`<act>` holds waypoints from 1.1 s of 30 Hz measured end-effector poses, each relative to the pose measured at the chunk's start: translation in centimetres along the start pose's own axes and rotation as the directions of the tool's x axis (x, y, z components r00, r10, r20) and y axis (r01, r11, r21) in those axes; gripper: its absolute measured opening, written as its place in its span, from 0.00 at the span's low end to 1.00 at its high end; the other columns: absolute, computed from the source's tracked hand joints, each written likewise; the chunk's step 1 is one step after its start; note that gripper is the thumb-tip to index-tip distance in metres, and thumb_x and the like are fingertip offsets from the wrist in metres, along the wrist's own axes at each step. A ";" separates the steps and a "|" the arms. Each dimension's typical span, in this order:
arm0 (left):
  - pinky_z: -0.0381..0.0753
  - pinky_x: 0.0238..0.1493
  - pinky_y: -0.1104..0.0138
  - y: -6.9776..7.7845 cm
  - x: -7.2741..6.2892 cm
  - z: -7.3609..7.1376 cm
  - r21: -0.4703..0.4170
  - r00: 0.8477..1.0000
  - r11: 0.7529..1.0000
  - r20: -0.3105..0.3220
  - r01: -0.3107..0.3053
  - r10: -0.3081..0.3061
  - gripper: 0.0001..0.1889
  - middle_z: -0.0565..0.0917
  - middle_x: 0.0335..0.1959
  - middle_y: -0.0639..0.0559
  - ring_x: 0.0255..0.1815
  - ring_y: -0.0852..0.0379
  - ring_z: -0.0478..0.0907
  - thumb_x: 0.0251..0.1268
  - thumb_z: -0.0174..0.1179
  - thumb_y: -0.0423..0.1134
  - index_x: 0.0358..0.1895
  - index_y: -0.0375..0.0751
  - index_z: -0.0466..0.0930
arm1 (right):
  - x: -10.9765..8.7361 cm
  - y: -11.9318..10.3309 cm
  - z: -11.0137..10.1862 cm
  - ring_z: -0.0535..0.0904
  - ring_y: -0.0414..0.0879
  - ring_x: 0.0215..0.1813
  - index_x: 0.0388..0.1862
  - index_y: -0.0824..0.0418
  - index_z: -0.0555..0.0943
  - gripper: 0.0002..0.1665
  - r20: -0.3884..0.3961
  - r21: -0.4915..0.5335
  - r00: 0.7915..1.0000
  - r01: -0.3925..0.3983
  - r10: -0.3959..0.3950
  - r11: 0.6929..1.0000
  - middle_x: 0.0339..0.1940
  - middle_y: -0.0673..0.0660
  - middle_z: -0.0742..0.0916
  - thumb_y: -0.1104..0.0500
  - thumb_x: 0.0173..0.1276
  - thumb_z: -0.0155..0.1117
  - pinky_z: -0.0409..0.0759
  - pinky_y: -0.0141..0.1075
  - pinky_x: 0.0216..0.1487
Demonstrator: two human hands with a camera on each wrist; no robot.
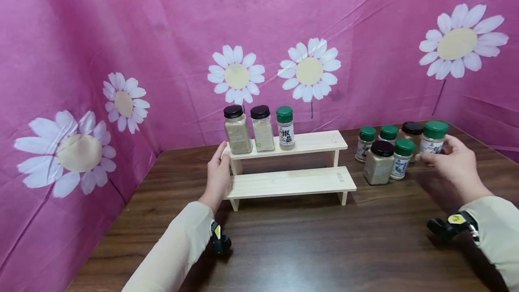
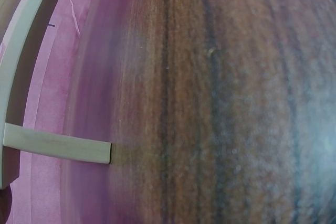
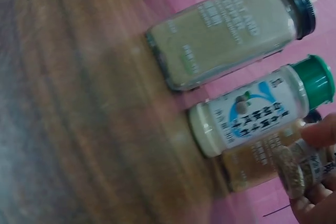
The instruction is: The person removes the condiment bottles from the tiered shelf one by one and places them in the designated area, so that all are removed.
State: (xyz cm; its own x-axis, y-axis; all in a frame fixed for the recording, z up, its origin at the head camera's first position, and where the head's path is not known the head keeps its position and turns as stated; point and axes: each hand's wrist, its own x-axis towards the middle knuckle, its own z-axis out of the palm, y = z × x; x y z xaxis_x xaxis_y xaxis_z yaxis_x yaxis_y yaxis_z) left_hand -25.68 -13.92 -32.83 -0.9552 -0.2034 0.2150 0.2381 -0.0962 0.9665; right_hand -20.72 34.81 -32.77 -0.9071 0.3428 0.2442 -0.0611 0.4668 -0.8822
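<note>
A two-step wooden rack (image 1: 289, 181) stands on the table, its white end leg (image 2: 58, 144) showing in the left wrist view. My left hand (image 1: 218, 175) holds the rack's left end by the upper step. On that step stand two black-capped spice jars (image 1: 238, 136) (image 1: 263, 134) and a green-capped spice jar (image 1: 286, 134). To the right, my right hand (image 1: 458, 163) grips another green-capped spice jar (image 1: 431, 141), held tilted with grainy contents (image 3: 289, 171) in the right wrist view. Beside it are a blue-labelled spice jar (image 3: 254, 113) and a black-capped jar (image 3: 226, 35) of pale powder.
Behind those stand two small green-capped jars (image 1: 366, 143) (image 1: 388, 134) and a brown black-capped jar (image 1: 411, 132). The dark wooden table (image 1: 284, 247) reaches to a pink cloth (image 1: 182, 26) printed with daisies.
</note>
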 end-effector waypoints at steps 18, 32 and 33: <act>0.66 0.66 0.61 0.0 -0.1 0.0 -0.010 1.000 1.000 0.006 0.008 -0.008 0.23 0.65 0.67 0.42 0.66 0.51 0.63 0.72 0.38 0.32 0.69 0.42 0.61 | -0.3 2.0 1.8 0.66 0.24 0.31 0.58 0.76 0.59 0.41 0.069 -0.166 0.997 -0.029 0.041 0.986 0.47 0.70 0.77 0.64 0.51 0.70 0.70 0.20 0.28; 0.66 0.66 0.63 0.0 -0.1 0.0 -0.006 1.000 1.000 0.003 -0.001 0.001 0.23 0.66 0.67 0.43 0.65 0.52 0.63 0.72 0.39 0.32 0.69 0.40 0.61 | -0.2 2.1 1.9 0.72 0.51 0.39 0.61 0.80 0.56 0.40 0.134 -0.199 0.990 -0.020 0.047 0.980 0.53 0.80 0.70 0.66 0.55 0.65 0.69 0.22 0.28; 0.66 0.66 0.63 0.0 -0.1 0.0 -0.009 1.000 1.000 0.003 -0.002 0.002 0.23 0.66 0.66 0.42 0.65 0.52 0.63 0.72 0.39 0.31 0.68 0.40 0.61 | -0.2 2.1 1.9 0.71 0.57 0.42 0.61 0.80 0.55 0.40 0.142 -0.197 0.989 -0.021 0.049 0.980 0.54 0.80 0.69 0.66 0.55 0.64 0.69 0.22 0.28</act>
State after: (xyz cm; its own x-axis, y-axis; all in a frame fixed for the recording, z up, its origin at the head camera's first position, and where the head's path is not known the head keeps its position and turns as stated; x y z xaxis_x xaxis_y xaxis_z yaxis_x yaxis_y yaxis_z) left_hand -25.58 -13.89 -32.80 -0.9552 -0.2008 0.2173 0.2414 -0.1044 0.9648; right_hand -21.44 34.18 -35.46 -0.9589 0.2463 0.1407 0.0409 0.6109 -0.7907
